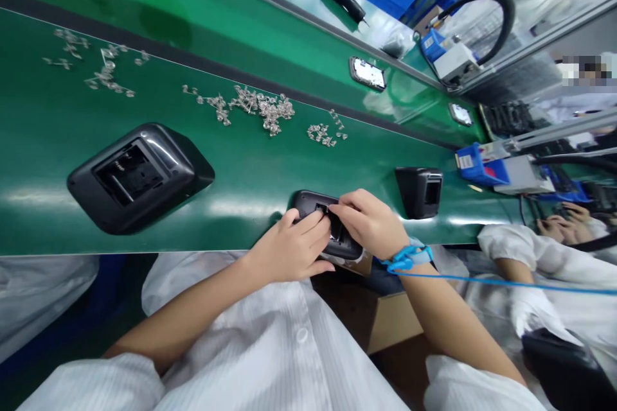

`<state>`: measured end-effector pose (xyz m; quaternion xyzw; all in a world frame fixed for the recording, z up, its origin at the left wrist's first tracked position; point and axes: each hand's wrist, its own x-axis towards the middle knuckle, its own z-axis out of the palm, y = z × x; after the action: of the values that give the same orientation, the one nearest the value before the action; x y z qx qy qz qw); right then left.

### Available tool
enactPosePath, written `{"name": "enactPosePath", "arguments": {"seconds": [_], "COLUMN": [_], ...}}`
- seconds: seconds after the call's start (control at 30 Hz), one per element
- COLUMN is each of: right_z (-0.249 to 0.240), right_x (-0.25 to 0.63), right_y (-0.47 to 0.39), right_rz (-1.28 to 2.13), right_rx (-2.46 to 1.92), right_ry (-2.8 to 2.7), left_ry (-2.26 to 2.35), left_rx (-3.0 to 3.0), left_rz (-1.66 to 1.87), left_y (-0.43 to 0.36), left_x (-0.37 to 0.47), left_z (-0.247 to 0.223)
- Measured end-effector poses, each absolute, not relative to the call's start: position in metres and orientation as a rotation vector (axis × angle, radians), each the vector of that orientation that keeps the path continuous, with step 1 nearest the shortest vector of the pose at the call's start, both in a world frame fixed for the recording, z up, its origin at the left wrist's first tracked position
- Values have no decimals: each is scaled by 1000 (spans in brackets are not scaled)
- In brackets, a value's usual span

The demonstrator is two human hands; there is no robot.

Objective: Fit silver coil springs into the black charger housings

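Observation:
At the table's front edge lies a black plastic housing [308, 200], partly covered by both hands. My left hand [294, 245] rests on it, fingers bent over its recess and thumb stretched out below. My right hand [373, 221], with a blue wrist strap [409, 257], pinches at the same recess from the right; a tiny metal part seems to be at its fingertips. Small metal springs lie beyond the hands in loose piles, the largest [270, 109] at the middle and a smaller one [322, 135] to its right.
Larger black housings stand at left [139, 176] and right [419, 192]. Beyond a dark rail, a green conveyor [216, 19] carries devices with white faces [367, 73]. Blue bins [482, 167] stand far right, near a co-worker's hands. A cardboard box [395, 321] is below the edge.

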<state>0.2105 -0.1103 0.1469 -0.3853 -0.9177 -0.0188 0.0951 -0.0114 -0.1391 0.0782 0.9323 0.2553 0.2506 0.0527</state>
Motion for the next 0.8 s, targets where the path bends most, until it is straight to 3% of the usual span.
{"name": "enactPosePath", "arguments": {"seconds": [0.67, 0.8], "right_z": [144, 143], "right_x": [202, 215], "right_y": [-126, -120], "right_rz": [-24, 164], "right_rx": [-1232, -1255], "right_ry": [-2430, -2307], "left_ry": [775, 814], "left_rx": [2914, 2907], "left_rz": [747, 816], "left_y": [-139, -141], "left_x": [-8, -8], "left_z": [79, 79]}}
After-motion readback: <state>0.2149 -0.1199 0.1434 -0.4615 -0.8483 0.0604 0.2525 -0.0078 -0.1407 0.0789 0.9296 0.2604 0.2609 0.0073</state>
